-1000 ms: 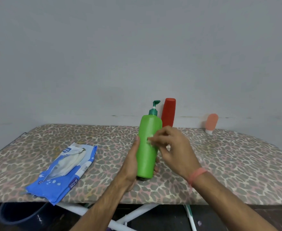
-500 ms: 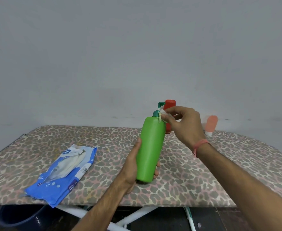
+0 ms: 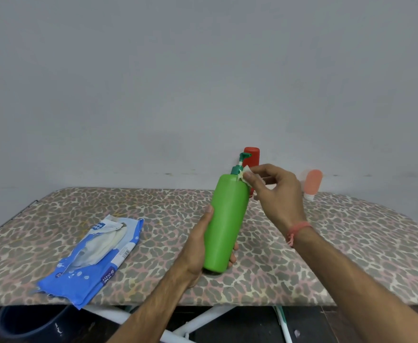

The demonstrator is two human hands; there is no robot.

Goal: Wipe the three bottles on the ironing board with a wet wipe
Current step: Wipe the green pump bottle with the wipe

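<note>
A tall green pump bottle [image 3: 226,224] is held tilted above the leopard-print ironing board [image 3: 351,246]. My left hand [image 3: 199,246] grips its lower body from the left. My right hand [image 3: 274,191] pinches a small white wet wipe [image 3: 245,175] against the bottle's shoulder, just below the dark green pump. A red bottle [image 3: 252,157] stands behind, partly hidden by the green one and my right hand. A small peach bottle [image 3: 312,183] stands cap-down at the back right.
A blue wet wipe pack [image 3: 94,258] lies at the board's front left, overhanging the near edge. A grey wall runs close behind the board. Below the near edge are white board legs [image 3: 198,323] and a dark blue bucket [image 3: 30,323].
My right hand climbed with the wipe from the middle of the green bottle to its shoulder by the pump, and has stayed there. My left hand keeps the same grip.
</note>
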